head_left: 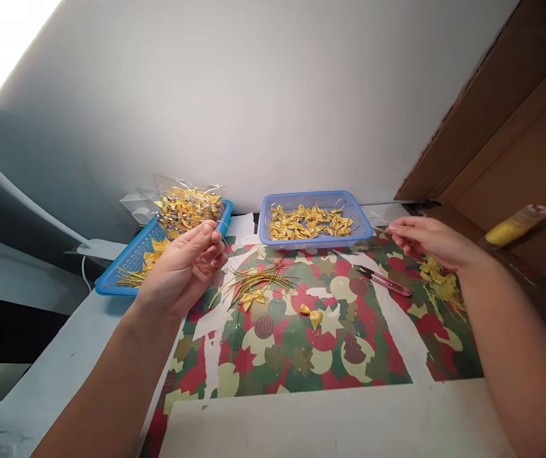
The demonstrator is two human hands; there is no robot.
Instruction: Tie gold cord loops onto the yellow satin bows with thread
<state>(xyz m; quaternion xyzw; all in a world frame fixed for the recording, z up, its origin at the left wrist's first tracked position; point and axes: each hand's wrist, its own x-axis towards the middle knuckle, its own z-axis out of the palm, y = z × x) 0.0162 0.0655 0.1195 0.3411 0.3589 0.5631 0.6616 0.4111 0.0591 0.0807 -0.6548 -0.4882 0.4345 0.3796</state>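
Observation:
My left hand (189,264) is raised over the left side of the patterned paper, fingers pinched together on one end of a thin thread that is barely visible. My right hand (428,240) is held out at the right, near the blue basket of gold bows (315,219), its fingers pinched on the other end of the thread. Between my hands, on the paper, lie a bundle of gold cords (254,284) with a bow on it and a single loose gold bow (314,316).
A second blue basket (130,257) at the left holds a clear bag of gold bows (188,207) and more cords. Pink snips (384,280) lie on the red-green patterned paper (321,356). A pile of finished gold bows (438,280) sits under my right wrist. A yellow glue bottle (516,224) rests at the right, by brown cardboard.

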